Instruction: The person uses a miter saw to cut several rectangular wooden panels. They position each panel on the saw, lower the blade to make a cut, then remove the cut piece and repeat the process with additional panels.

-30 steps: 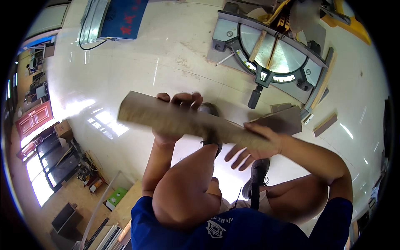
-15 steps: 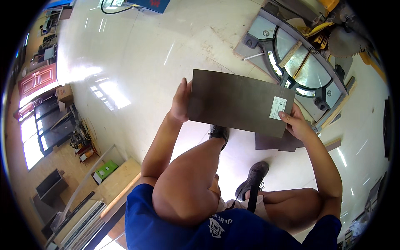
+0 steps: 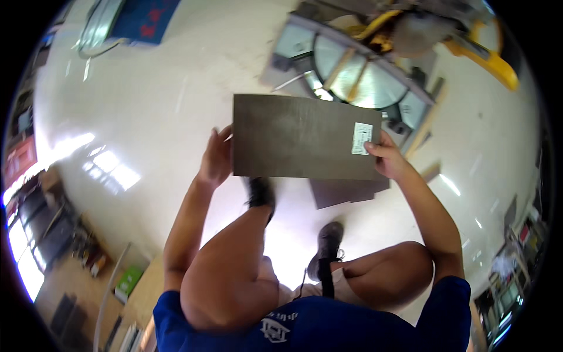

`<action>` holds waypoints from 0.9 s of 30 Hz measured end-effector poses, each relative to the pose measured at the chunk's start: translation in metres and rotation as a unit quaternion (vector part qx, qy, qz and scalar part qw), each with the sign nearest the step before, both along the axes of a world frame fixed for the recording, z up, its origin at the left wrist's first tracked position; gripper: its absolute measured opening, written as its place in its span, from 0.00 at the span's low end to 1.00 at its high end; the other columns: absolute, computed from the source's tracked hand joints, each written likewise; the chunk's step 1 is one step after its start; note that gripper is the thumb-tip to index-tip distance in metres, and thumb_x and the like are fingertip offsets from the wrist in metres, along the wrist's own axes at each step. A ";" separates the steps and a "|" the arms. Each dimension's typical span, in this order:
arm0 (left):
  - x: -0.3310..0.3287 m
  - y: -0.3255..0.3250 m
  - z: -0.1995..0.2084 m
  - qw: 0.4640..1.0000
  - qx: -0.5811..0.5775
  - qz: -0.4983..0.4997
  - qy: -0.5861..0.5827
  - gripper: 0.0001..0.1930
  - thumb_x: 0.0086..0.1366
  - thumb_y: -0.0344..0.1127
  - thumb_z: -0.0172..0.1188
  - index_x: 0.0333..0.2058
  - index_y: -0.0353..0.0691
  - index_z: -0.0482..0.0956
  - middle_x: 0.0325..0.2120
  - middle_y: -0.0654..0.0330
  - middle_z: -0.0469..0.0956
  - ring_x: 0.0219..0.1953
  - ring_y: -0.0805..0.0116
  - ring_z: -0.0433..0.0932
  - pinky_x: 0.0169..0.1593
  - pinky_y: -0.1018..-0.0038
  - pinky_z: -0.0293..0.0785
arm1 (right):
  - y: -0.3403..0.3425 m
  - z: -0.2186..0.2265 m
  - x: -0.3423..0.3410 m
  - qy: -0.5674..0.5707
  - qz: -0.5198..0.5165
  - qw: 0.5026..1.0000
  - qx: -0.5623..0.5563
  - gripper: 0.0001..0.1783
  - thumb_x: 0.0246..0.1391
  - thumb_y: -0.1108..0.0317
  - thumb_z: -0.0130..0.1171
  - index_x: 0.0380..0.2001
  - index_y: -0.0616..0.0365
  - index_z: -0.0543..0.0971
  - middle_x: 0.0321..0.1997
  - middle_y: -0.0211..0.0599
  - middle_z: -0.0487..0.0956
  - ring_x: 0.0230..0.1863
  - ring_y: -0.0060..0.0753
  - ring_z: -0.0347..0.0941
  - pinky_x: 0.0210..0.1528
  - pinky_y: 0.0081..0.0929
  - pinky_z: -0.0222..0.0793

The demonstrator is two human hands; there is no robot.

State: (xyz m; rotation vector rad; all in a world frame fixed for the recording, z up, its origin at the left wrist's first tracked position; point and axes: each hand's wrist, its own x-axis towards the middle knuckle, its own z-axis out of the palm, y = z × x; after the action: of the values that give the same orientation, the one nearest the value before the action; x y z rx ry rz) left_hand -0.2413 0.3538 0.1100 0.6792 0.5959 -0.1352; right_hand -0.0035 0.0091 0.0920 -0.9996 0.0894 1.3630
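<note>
A flat rectangular dark brown panel point(image 3: 293, 135) is held up in front of me, above my feet. A white printed label point(image 3: 362, 139) is stuck near its right end. My right hand point(image 3: 389, 157) grips the right edge, thumb on the face next to the label and fingers behind. At the opposite edge, my left hand point(image 3: 216, 157) holds the panel from the side; some of its fingers are hidden behind it. More dark brown panels point(image 3: 343, 190) lie on the floor just beneath, partly covered by the held one.
A miter saw with a round metal table point(image 3: 378, 85) and yellow handle point(image 3: 489, 63) sits on the floor ahead, to the right. A blue box point(image 3: 143, 20) with a cable stands far left. Near left are a green box point(image 3: 128, 283) and wooden boards. My dark shoes point(image 3: 328, 240) flank the space below.
My view has swung right, so the surroundings sit further left. The panel has turned closer to level, still between both hands.
</note>
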 end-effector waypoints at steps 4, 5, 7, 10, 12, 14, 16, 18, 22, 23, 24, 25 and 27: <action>-0.012 -0.016 -0.036 0.993 0.057 -0.046 0.092 0.34 0.73 0.60 0.32 0.62 0.36 0.59 0.52 0.48 0.73 0.53 0.55 0.75 0.52 0.59 0.73 | -0.054 0.003 0.031 -0.083 -0.081 0.993 -0.024 0.28 0.56 0.70 0.60 0.59 0.56 0.66 0.56 0.32 0.74 0.57 0.30 0.69 0.58 0.34 0.65; -0.014 -0.022 -0.041 0.992 0.048 -0.059 0.103 0.33 0.73 0.59 0.33 0.62 0.36 0.59 0.51 0.47 0.74 0.52 0.55 0.76 0.52 0.59 0.73 | -0.069 0.004 0.041 -0.087 -0.091 0.992 -0.028 0.27 0.56 0.69 0.61 0.59 0.55 0.66 0.56 0.32 0.74 0.58 0.31 0.69 0.58 0.35 0.65; -0.012 -0.035 -0.047 0.988 0.053 -0.081 0.120 0.29 0.75 0.53 0.35 0.60 0.34 0.61 0.49 0.45 0.75 0.49 0.54 0.78 0.50 0.62 0.75 | -0.092 0.003 0.043 -0.084 -0.137 0.984 -0.078 0.27 0.56 0.69 0.61 0.58 0.55 0.67 0.56 0.32 0.74 0.57 0.31 0.69 0.57 0.35 0.66; -0.009 -0.046 -0.050 0.981 0.095 -0.123 0.120 0.26 0.75 0.50 0.36 0.58 0.32 0.63 0.49 0.45 0.75 0.49 0.54 0.78 0.49 0.62 0.76 | -0.125 -0.014 0.047 -0.091 -0.173 0.973 -0.121 0.26 0.57 0.68 0.60 0.58 0.54 0.67 0.55 0.32 0.75 0.56 0.31 0.70 0.57 0.37 0.66; -0.008 -0.050 -0.050 0.979 0.095 -0.128 0.127 0.24 0.75 0.48 0.37 0.56 0.33 0.65 0.48 0.46 0.76 0.48 0.55 0.79 0.48 0.62 0.76 | -0.153 -0.034 0.055 -0.095 -0.186 0.967 -0.146 0.26 0.57 0.67 0.60 0.59 0.54 0.67 0.55 0.32 0.75 0.56 0.31 0.70 0.57 0.37 0.66; -0.012 -0.048 -0.050 0.974 0.111 -0.139 0.142 0.23 0.75 0.47 0.37 0.55 0.34 0.66 0.47 0.47 0.77 0.47 0.55 0.79 0.47 0.61 0.77 | -0.167 -0.041 0.060 -0.093 -0.185 0.966 -0.154 0.25 0.58 0.67 0.59 0.58 0.55 0.67 0.55 0.31 0.75 0.54 0.29 0.72 0.56 0.34 0.69; -0.013 -0.043 -0.052 0.969 0.122 -0.147 0.153 0.21 0.75 0.45 0.39 0.55 0.34 0.66 0.47 0.48 0.77 0.46 0.56 0.80 0.47 0.63 0.77 | -0.178 -0.046 0.068 -0.095 -0.190 0.962 -0.172 0.25 0.58 0.67 0.59 0.58 0.55 0.67 0.55 0.31 0.75 0.53 0.28 0.73 0.55 0.32 0.70; -0.015 -0.040 -0.054 0.965 0.135 -0.154 0.164 0.20 0.74 0.43 0.40 0.54 0.34 0.67 0.46 0.48 0.77 0.46 0.57 0.80 0.47 0.64 0.77 | -0.178 -0.053 0.073 -0.087 -0.190 0.963 -0.172 0.24 0.59 0.67 0.58 0.57 0.55 0.67 0.54 0.30 0.76 0.52 0.27 0.74 0.54 0.29 0.71; -0.009 -0.039 -0.057 0.958 0.164 -0.162 0.171 0.18 0.74 0.41 0.42 0.53 0.34 0.68 0.44 0.50 0.78 0.45 0.59 0.80 0.46 0.65 0.78 | -0.166 -0.062 0.089 -0.082 -0.189 0.960 -0.190 0.23 0.59 0.66 0.58 0.57 0.55 0.67 0.53 0.30 0.76 0.52 0.26 0.73 0.55 0.26 0.70; -0.009 -0.040 -0.058 0.956 0.169 -0.164 0.172 0.18 0.73 0.41 0.42 0.53 0.34 0.68 0.44 0.50 0.78 0.45 0.60 0.80 0.46 0.65 0.78 | -0.158 -0.061 0.092 -0.083 -0.188 0.960 -0.189 0.23 0.59 0.66 0.58 0.57 0.55 0.67 0.53 0.30 0.76 0.52 0.25 0.73 0.55 0.26 0.70; -0.009 -0.042 -0.059 0.955 0.171 -0.168 0.177 0.18 0.73 0.41 0.42 0.53 0.34 0.68 0.44 0.51 0.78 0.45 0.60 0.80 0.46 0.66 0.78 | -0.150 -0.060 0.095 -0.084 -0.187 0.961 -0.188 0.23 0.59 0.67 0.58 0.57 0.56 0.67 0.53 0.29 0.76 0.52 0.25 0.73 0.55 0.26 0.70; -0.010 -0.045 -0.061 0.953 0.172 -0.173 0.181 0.18 0.73 0.41 0.43 0.53 0.35 0.68 0.44 0.51 0.79 0.45 0.61 0.80 0.45 0.66 0.77 | -0.141 -0.059 0.097 -0.107 -0.196 0.954 -0.200 0.24 0.59 0.66 0.59 0.56 0.59 0.67 0.52 0.31 0.76 0.51 0.26 0.73 0.54 0.25 0.70; -0.011 -0.049 -0.064 0.949 0.171 -0.181 0.192 0.18 0.72 0.40 0.44 0.53 0.35 0.68 0.44 0.52 0.79 0.45 0.62 0.80 0.45 0.67 0.77 | -0.136 -0.068 0.098 -0.164 -0.210 0.938 -0.223 0.25 0.58 0.66 0.60 0.56 0.61 0.67 0.52 0.34 0.76 0.50 0.28 0.73 0.53 0.25 0.70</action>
State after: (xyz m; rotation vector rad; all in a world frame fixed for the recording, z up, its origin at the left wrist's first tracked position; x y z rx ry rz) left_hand -0.2523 0.3050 0.0462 1.1108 0.8740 -0.5248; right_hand 0.0945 -0.1270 0.0238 -1.4794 0.3523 0.7822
